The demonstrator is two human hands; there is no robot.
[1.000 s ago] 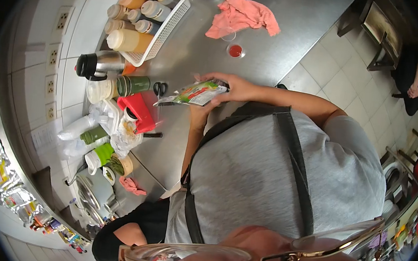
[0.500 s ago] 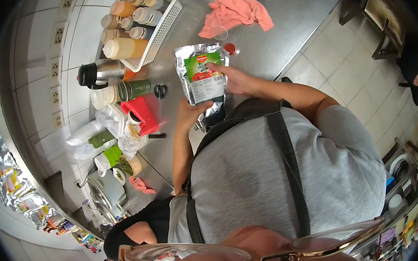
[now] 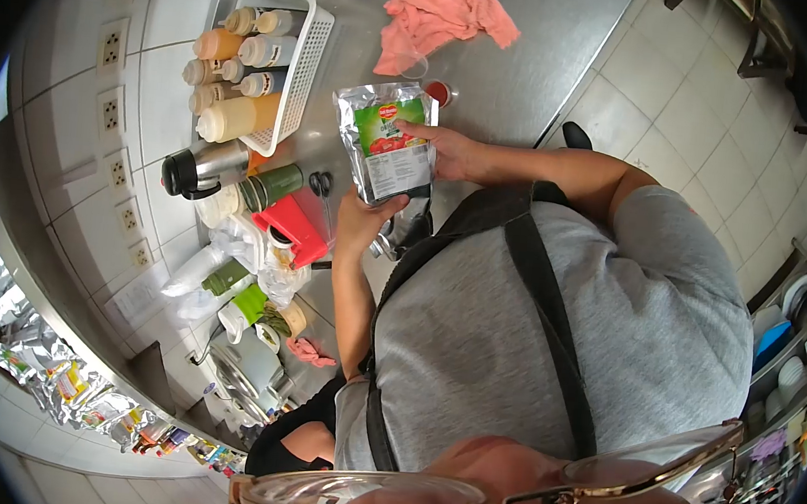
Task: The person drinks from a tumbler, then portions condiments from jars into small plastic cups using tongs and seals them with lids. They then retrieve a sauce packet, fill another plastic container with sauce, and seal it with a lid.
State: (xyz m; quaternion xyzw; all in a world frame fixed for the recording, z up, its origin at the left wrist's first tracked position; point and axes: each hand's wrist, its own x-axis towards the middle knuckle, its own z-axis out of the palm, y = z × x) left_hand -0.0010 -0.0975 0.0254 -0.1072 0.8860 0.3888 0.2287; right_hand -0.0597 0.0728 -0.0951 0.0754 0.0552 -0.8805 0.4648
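Observation:
A silver foil pouch [image 3: 397,173] with a green label and a picture of tomatoes is held upright in front of my chest. My right hand [image 3: 452,153] grips its right side, thumb lying across the printed front and fingers hidden behind. Around the lower left corner is my left hand [image 3: 365,222], its thumb pressed along the bottom edge. Just beyond the pouch stands a small clear cup with red sauce [image 3: 438,93]. A pair of scissors [image 3: 321,185] rests on the steel counter [image 3: 546,44], left of the pouch.
A white basket [image 3: 306,75] of squeeze bottles [image 3: 243,115] stands near the tiled wall. Closer in are a steel jug [image 3: 209,170], a green container [image 3: 273,186], a red container [image 3: 292,230] and plastic bags. A pink cloth [image 3: 443,16] lies at the counter's far side.
The view has turned slightly, so the wall-side items sit lower in the picture. Both hands keep their hold on the pouch, which tilts a little differently.

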